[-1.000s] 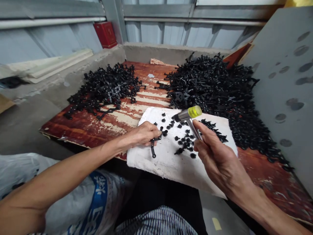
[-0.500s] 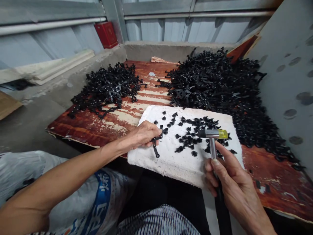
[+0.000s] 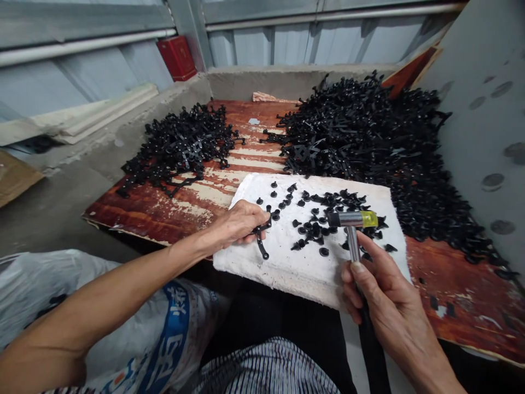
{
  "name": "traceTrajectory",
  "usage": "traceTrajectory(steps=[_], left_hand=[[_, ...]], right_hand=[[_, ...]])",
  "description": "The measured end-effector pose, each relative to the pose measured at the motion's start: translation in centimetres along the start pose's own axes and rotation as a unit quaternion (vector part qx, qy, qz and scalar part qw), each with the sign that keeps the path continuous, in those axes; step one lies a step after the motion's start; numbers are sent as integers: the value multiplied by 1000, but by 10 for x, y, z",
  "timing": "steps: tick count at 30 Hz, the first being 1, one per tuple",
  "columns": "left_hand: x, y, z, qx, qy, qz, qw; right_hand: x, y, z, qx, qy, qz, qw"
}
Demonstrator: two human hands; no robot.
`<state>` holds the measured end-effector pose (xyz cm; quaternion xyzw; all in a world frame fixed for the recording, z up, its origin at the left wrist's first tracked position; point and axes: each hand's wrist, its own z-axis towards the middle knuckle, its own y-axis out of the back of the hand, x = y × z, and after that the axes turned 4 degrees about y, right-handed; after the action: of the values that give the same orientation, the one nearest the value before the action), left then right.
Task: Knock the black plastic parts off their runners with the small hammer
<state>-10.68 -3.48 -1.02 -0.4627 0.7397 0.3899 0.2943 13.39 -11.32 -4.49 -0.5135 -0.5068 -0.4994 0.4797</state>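
left hand (image 3: 238, 224) resting at the near-left edge of a white padded slab (image 3: 303, 273), fingers (image 3: 255, 225) curled and clenched on a branched black plastic runner (image 3: 261, 246), its long arm trailing toward the front of the slab. right hand (image 3: 389, 295) closed around the black handle of a small mallet (image 3: 353, 243), fingers (image 3: 369, 273) wrapped tight just below the steel head (image 3: 343, 219), yellow tip (image 3: 369, 219) pointing right. mallet head low over a scatter of small black moulded pieces (image 3: 315, 232) on the slab, contact with them impossible to tell. behind the slab, two heaps of black plastic runners (image 3: 180, 148) (image 3: 361, 137) on a red-stained wooden board (image 3: 139, 213) with peeling paint. to the right, a grey panel with round marks (image 3: 484, 137). under the left forearm, a woven sack with blue print (image 3: 164, 339). farther back, a red box (image 3: 176, 57) against a corrugated metal wall (image 3: 287, 44).
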Motion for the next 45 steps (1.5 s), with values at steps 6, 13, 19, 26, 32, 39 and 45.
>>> traceTrajectory(steps=[6, 13, 19, 26, 32, 39, 45], left_hand=[[9, 4, 3, 7, -23, 12, 1000], [13, 4, 4, 10, -49, 31, 998], [13, 4, 4, 18, -60, 48, 997], [5, 2, 0, -14, -64, 80, 995], [8, 3, 5, -24, -39, 84, 995], [1, 0, 1, -27, -22, 77, 996], [8, 0, 4, -7, -37, 24, 999]], right_hand=[[-1, -1, 0, 6, 2, 3, 1000], [-2, 1, 1, 9, 10, -2, 1000], [-3, 1, -1, 16, 15, -16, 1000], [1, 5, 3, 47, 57, -111, 991], [14, -4, 22, 138, 272, -291, 907], [24, -26, 46, 144, 360, -363, 848], [21, -30, 51, 152, 361, -376, 840]])
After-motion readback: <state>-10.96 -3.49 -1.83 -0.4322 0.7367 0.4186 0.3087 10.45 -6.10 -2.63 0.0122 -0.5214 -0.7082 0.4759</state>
